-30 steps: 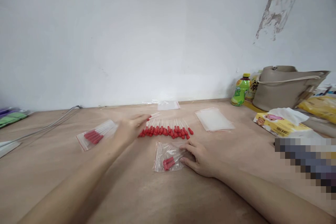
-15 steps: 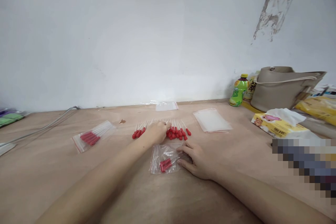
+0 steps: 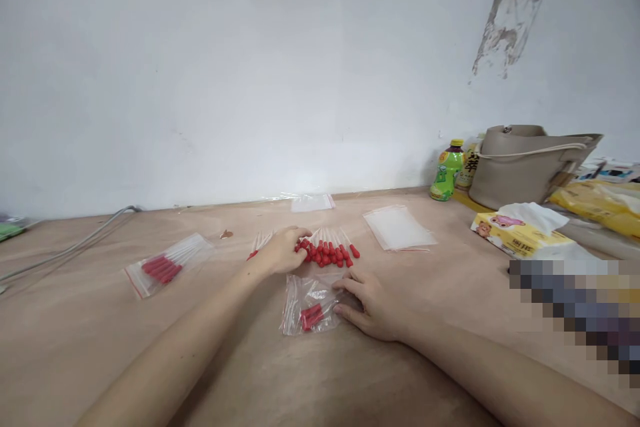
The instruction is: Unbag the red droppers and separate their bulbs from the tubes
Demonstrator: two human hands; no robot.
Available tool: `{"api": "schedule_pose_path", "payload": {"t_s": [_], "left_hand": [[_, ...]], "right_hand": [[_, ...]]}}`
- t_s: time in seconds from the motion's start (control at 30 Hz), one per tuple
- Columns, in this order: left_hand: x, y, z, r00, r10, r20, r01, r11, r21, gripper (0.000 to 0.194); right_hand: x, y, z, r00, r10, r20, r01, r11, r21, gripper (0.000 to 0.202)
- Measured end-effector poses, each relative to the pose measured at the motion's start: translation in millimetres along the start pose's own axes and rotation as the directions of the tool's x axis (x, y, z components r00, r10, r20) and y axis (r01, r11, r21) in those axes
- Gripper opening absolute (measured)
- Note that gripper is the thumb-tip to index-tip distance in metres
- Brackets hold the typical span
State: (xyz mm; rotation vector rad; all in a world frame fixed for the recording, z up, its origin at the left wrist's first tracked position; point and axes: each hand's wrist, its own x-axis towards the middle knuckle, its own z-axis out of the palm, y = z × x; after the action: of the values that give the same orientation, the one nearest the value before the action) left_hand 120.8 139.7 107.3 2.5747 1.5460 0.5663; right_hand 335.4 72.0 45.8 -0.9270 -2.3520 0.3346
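Several droppers with clear stems and red bulbs (image 3: 327, 253) lie in a row across the middle of the table, stems toward the wall. My left hand (image 3: 285, 251) reaches in at their left part, thumb and forefinger curved apart with red bulbs at the fingertips. It hides some of the row. In front of the row lies a clear zip bag (image 3: 295, 293) with a few red-bulbed droppers (image 3: 312, 315) inside. My right hand (image 3: 373, 307) rests on the bag's right side, thumb and fingers spread.
A filled bag of droppers (image 3: 163, 267) lies left. Flat bags (image 3: 400, 228) are stacked right, and another flat bag (image 3: 313, 203) lies by the wall. Farther right stand a green bottle (image 3: 447, 173), a tissue box (image 3: 520, 237) and a grey-brown handbag (image 3: 525, 177). A cable (image 3: 90, 240) runs along the left.
My left hand has drawn back slightly left along the row, baring more red bulbs. My right hand stays on the bag. The whole view has shifted a little.
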Motion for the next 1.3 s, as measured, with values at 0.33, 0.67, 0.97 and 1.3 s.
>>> {"api": "schedule_pose_path", "payload": {"t_s": [0.33,0.67,0.97,1.3], "left_hand": [[7,2,4.7,0.982,-0.153,-0.107,0.140,0.983,-0.119,0.020],[14,2,14.5,0.945,-0.228,-0.233,0.185,0.964,-0.192,0.014],[28,-6,24.1,0.923,-0.275,-0.271,0.173,0.922,-0.345,0.018],[-14,1,14.3,0.972,0.080,-0.223,-0.039,0.983,0.181,0.019]], "right_hand": [[-1,-1,0,1.000,0.012,0.001,-0.012,1.000,-0.007,0.025],[-1,0,1,1.000,0.004,-0.009,-0.004,1.000,-0.010,0.026],[0,-2,0,1.000,0.004,0.002,-0.004,1.000,0.004,0.025],[0,-1,0,1.000,0.001,-0.005,-0.001,1.000,-0.005,0.025]]}}
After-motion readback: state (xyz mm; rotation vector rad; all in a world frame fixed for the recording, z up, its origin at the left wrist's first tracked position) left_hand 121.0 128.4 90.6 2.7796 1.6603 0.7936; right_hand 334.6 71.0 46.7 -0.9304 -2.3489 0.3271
